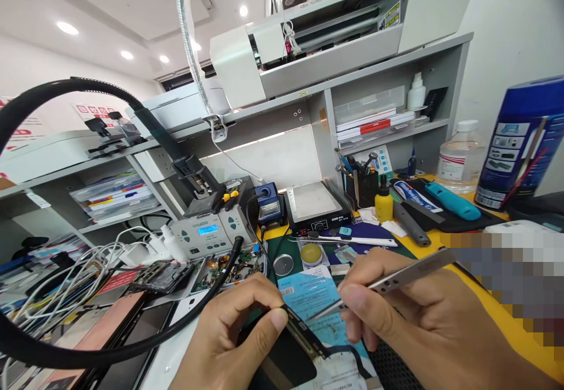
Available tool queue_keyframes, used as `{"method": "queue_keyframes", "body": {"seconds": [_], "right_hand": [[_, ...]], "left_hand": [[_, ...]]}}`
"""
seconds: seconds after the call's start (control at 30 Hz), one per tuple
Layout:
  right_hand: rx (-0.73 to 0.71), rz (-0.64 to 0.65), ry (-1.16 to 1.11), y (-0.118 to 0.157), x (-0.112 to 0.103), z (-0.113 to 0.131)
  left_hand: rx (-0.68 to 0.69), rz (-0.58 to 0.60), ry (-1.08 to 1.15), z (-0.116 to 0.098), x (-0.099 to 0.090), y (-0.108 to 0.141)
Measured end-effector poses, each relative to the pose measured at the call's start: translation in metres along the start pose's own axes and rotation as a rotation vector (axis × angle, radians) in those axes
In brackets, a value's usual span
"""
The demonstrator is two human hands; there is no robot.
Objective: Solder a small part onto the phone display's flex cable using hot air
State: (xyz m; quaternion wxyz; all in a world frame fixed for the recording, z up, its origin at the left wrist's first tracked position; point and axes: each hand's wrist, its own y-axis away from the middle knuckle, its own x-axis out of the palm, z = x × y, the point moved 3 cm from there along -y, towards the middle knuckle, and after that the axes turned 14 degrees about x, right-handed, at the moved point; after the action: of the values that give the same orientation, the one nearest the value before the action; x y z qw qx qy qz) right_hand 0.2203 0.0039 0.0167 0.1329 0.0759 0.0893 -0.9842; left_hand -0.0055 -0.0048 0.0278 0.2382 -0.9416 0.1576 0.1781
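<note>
My left hand [244, 325] pinches the upper edge of a dark, flat panel that looks like a phone screen [288, 357]. Along that edge runs a narrow strip of flex circuit [304, 336], partly covered by my thumb and forefinger. Metal tweezers [412, 271] are held in my right hand [392, 308], their fine tips pointing left, close to the strip; whether they touch it I cannot tell. Beneath the panel lies a blue and white printed sheet [308, 287], and a black perforated mat [392, 360] shows below my right hand.
A black hose [110, 355] curves around the left side from a hot-air station [209, 231]. Behind my hands sit a hot plate [317, 202], a yellow tin of paste [311, 254] and a white-handled tool [370, 241]. Several phone parts and cables crowd the left; bottles stand right.
</note>
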Motion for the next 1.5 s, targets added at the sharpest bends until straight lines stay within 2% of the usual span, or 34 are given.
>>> {"method": "queue_keyframes", "body": {"seconds": [0.53,0.73,0.97,1.5], "right_hand": [[-0.02,0.021,0.057,0.0,-0.001,0.007],[0.111,0.107,-0.221,-0.001,-0.003,0.002],[0.152,0.208,-0.432,-0.006,0.0,0.005],[0.218,0.232,-0.462,-0.004,0.003,0.007]], "left_hand": [[0.014,0.014,0.003,-0.001,0.0,0.0],[0.104,0.022,0.043,-0.001,-0.008,0.003],[0.284,0.057,0.113,-0.005,-0.013,0.001],[0.377,0.115,0.052,-0.011,-0.014,0.0]]}}
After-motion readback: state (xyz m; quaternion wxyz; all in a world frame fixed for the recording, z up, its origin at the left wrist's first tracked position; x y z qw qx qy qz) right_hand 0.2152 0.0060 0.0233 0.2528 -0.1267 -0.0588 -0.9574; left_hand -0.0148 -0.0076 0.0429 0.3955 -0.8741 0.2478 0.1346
